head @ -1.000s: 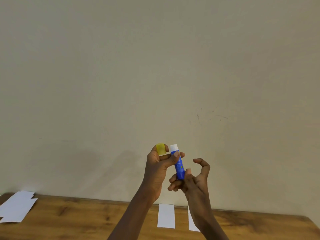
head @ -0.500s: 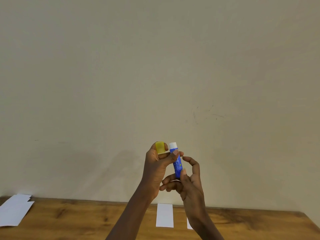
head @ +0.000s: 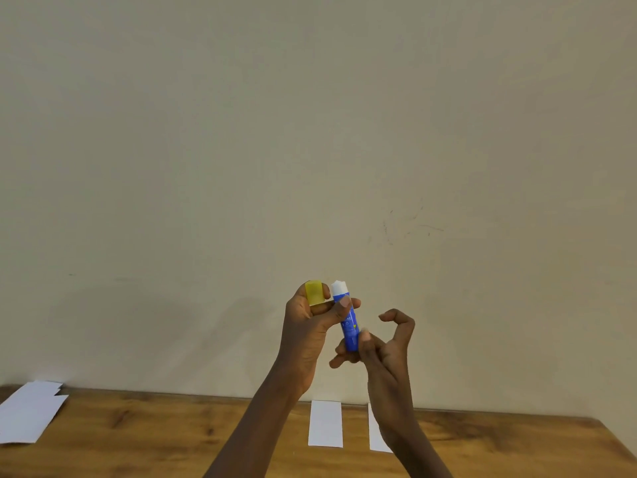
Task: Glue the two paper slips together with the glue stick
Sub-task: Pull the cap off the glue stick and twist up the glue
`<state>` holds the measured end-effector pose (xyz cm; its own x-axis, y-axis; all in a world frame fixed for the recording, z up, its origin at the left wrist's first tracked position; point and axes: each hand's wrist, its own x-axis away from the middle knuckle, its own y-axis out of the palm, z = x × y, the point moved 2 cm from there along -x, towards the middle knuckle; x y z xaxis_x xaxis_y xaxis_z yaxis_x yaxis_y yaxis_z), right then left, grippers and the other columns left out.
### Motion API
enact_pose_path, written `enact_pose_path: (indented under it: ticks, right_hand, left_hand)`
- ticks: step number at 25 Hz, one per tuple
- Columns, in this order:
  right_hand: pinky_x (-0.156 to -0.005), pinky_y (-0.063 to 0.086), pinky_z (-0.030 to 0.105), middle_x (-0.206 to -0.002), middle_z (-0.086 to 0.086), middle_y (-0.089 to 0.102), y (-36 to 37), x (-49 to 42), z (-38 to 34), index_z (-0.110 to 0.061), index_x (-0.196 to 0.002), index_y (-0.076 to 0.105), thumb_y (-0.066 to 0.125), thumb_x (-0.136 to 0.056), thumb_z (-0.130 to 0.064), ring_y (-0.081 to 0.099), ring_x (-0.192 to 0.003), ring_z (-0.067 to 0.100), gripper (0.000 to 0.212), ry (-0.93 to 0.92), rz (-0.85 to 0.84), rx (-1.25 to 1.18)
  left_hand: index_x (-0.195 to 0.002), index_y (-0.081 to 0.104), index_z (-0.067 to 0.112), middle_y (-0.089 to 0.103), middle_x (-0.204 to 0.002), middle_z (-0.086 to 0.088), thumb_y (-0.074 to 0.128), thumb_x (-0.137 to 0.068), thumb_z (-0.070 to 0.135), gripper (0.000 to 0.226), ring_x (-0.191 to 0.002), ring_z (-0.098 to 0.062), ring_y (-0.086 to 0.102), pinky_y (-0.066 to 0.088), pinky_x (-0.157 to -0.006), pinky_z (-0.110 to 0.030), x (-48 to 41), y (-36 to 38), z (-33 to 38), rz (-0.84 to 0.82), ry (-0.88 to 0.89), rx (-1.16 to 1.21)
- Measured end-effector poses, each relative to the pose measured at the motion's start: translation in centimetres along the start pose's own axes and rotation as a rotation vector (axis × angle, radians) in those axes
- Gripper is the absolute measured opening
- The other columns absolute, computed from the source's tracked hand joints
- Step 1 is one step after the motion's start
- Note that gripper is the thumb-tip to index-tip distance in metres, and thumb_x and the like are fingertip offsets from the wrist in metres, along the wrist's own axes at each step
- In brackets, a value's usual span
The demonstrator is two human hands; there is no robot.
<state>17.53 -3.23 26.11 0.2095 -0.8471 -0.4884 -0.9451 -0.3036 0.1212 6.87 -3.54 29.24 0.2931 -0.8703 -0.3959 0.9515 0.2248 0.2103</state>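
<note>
2 slips [head: 325, 423] lie on the tabletop [head: 155, 439]. 1 glue stick [head: 345, 320], held upright: left hand [head: 310, 334] pinches it and 1 cap [head: 314, 292]; right hand [head: 382, 346] grips its base, forefinger now lifted away.

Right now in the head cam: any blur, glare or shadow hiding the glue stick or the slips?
Head view: glue stick sharp, white tip readable, no glare. Yellow cap in the left hand is clear. Soft shadow of the arms on the wall, hiding nothing. Left slip fully visible; right slip partly covered by the right hand's wrist. Table edge bows slightly from the wide lens.
</note>
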Motion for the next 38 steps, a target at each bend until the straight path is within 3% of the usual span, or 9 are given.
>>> enact_pose_path:
  ticks: [2,5,10,13,16,23,28,34,38]
  right_hand:
    - [-0.071,0.043,0.014,-0.071,-0.009,0.064,-0.1,0.1,-0.1,-0.036,-0.101,0.029,0.063,-0.077,-0.036,0.063,-0.069,0.007,0.041,-0.062,0.097,0.2]
    - [-0.069,0.039,0.002,-0.068,-0.019,0.058,0.0,-0.1,-0.2,-0.033,-0.098,0.033,0.073,-0.07,-0.02,0.061,-0.067,-0.004,0.051,-0.152,0.144,0.412]
    - [-0.063,0.046,0.003,-0.058,-0.007,0.069,-0.1,-0.4,-0.4,-0.024,-0.103,0.031,0.039,-0.091,-0.01,0.067,-0.059,0.007,0.02,0.015,-0.084,0.065]
    - [-0.06,0.047,0.006,-0.065,-0.009,0.068,0.0,-0.3,-0.7,-0.03,-0.098,0.035,0.056,-0.075,-0.034,0.066,-0.064,0.01,0.031,0.024,0.013,0.117]
    - [-0.062,0.044,0.002,-0.064,-0.019,0.059,0.1,-0.1,-0.8,-0.028,-0.094,0.038,0.074,-0.069,-0.019,0.062,-0.064,0.001,0.045,-0.126,0.081,0.375]
    - [-0.062,0.053,0.016,-0.067,-0.001,0.074,0.1,-0.1,-1.0,-0.036,-0.103,0.029,0.037,-0.092,-0.013,0.069,-0.065,0.017,0.027,0.168,-0.147,-0.154]
    - [-0.062,0.05,0.01,-0.069,-0.002,0.066,0.2,-0.1,-0.6,-0.034,-0.099,0.029,0.068,-0.073,-0.021,0.064,-0.064,0.014,0.048,0.003,0.083,0.147]
    - [-0.06,0.052,0.015,-0.059,0.001,0.069,0.0,0.1,-0.5,-0.034,-0.102,0.029,0.03,-0.094,-0.017,0.066,-0.056,0.016,0.018,0.134,-0.137,-0.081]
    - [-0.062,0.05,0.012,-0.072,-0.001,0.068,0.0,0.1,-0.5,-0.033,-0.101,0.03,0.049,-0.081,-0.03,0.066,-0.067,0.017,0.028,0.031,0.022,0.061]
  left_hand:
    - [-0.083,0.046,0.009,0.074,-0.065,0.012,0.056,-0.083,0.01,0.01,-0.07,-0.007,0.07,0.052,-0.063,-0.011,0.1,-0.1,0.0,-0.002,0.006,0.007]
    - [-0.083,0.047,0.009,0.074,-0.07,0.009,0.058,-0.082,0.007,0.011,-0.071,-0.007,0.07,0.051,-0.062,-0.01,0.1,-0.1,0.3,0.001,0.02,-0.008]
    - [-0.08,0.047,0.013,0.073,-0.07,0.009,0.055,-0.083,0.009,0.01,-0.069,-0.006,0.069,0.054,-0.068,-0.013,0.0,-0.4,0.6,0.008,0.001,-0.021]
    - [-0.083,0.047,0.011,0.072,-0.073,0.006,0.055,-0.084,0.008,0.008,-0.071,-0.007,0.07,0.055,-0.067,-0.013,0.2,-0.2,0.6,0.012,-0.003,0.009]
    - [-0.083,0.048,0.01,0.072,-0.075,0.004,0.056,-0.084,0.009,0.008,-0.072,-0.008,0.07,0.054,-0.067,-0.012,0.3,0.0,0.8,0.004,0.007,0.003]
    - [-0.082,0.048,0.011,0.074,-0.065,0.011,0.056,-0.084,0.011,0.009,-0.07,-0.006,0.069,0.054,-0.064,-0.012,0.3,-0.1,1.1,-0.02,-0.003,-0.003]
    - [-0.079,0.048,0.012,0.074,-0.068,0.008,0.057,-0.083,0.008,0.011,-0.074,-0.008,0.07,0.054,-0.065,-0.013,0.4,0.0,1.2,-0.016,0.02,0.004]
    - [-0.083,0.048,0.012,0.074,-0.071,0.009,0.055,-0.085,0.012,0.007,-0.072,-0.008,0.07,0.054,-0.067,-0.013,0.6,-0.2,0.7,0.002,-0.026,0.023]
    - [-0.082,0.048,0.015,0.068,-0.083,0.001,0.052,-0.086,0.009,0.008,-0.068,-0.004,0.07,0.055,-0.065,-0.012,0.4,0.1,0.8,0.027,-0.007,-0.004]
